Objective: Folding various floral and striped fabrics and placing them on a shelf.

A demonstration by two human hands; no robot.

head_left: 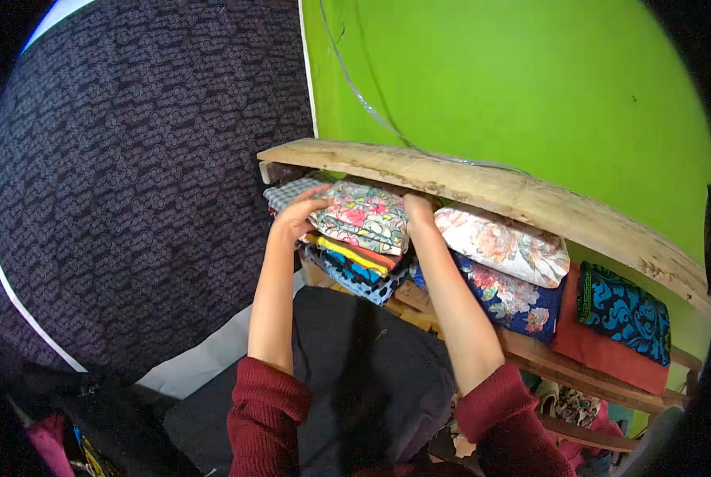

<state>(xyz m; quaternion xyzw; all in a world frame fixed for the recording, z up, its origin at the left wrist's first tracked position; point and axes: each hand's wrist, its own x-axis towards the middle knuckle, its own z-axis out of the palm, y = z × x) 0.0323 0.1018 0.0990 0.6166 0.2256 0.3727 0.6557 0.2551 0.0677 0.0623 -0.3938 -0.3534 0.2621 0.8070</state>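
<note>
Grip: grasping the left edge of a light floral cloth (363, 216) with the left hand (298, 213); at the opposite edge, touching with the right hand (419, 213), but cannot tell how tightly, fingers being partly hidden behind cloth and board.
Left fingers: spread, lying over the cloth's upper left border, beside a grey checked cloth (290, 192).
Floral cloth: folded, on top of a pile, between both hands, just under the front of a rough wooden board (491, 180).
Lower in the pile: folded layers, with a yellow cloth (347, 252) and, near the bottom, a light blue cloth with dark spots (363, 291).
Right of the right forearm: a white cloth with peach flowers (503, 245) above a navy floral cloth (517, 300), both folded.
Farther right: a rust-red cloth (610, 364), partly covered by a black-and-blue patterned cloth (622, 310).
Support: a slatted wooden shelf (522, 350) beneath the cloths.
Sleeves: maroon (268, 401), ribbed, pushed up toward the elbows.
Below the hands: a dark cloth (355, 366), spread wide between the forearms.
Left side: a dark patterned fabric (149, 175), hanging large.
Behind: a bright green wall (546, 79), crossed by a thin grey cable (369, 110) reaching down to the board.
</note>
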